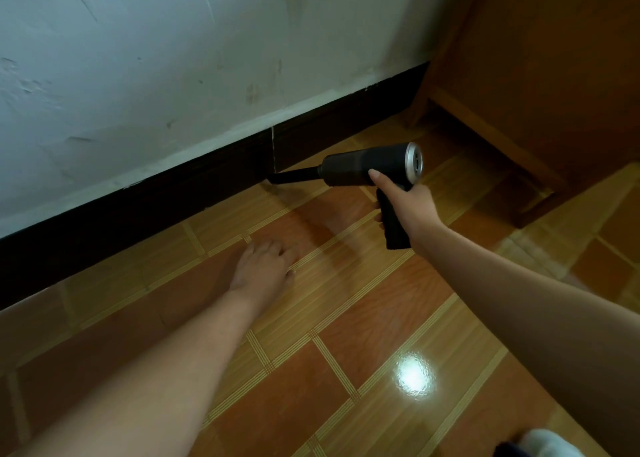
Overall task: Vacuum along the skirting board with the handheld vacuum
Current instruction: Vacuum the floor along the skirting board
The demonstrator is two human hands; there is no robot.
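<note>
A dark skirting board runs diagonally along the foot of the pale wall, from the lower left up to the right. My right hand grips the pistol handle of a black handheld vacuum with a silver rear cap. Its thin nozzle tip touches the skirting board near a vertical joint, just above the floor. My left hand rests flat on the tiled floor, fingers spread, holding nothing, a little in front of the skirting board.
A wooden cabinet stands at the upper right where the skirting board ends. Glossy orange-brown floor tiles fill the foreground, with a bright light reflection. A white and dark object shows at the bottom right edge.
</note>
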